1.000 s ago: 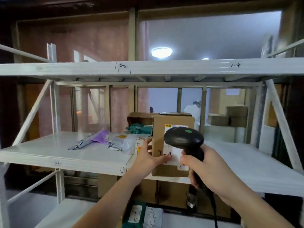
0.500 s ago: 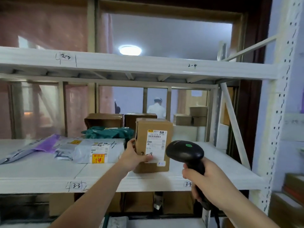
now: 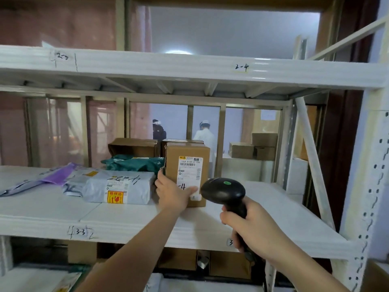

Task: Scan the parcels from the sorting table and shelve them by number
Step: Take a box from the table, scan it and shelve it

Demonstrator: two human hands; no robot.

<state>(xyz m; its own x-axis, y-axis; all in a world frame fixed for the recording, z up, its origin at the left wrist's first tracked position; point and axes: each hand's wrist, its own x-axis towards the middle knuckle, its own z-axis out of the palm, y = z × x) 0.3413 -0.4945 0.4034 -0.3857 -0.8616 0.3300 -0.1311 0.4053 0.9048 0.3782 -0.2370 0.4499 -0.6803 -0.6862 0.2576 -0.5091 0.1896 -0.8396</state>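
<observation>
With the left hand [image 3: 172,194] gripping the upright box [image 3: 187,163] and the right hand [image 3: 250,224] clutching the scanner [image 3: 223,191], seat it squarely right of the grey bag [image 3: 117,188].

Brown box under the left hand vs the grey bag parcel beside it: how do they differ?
The brown box stands upright; the grey bag parcel lies flat. The box is stiff cardboard, the bag wrinkled plastic. The left hand grips the box; nothing touches the bag. Both carry labels and sit on the same white shelf.

Two people [image 3: 203,134] beyond shelving, backs turned; ceiling lamp [image 3: 178,52] lit above.
</observation>
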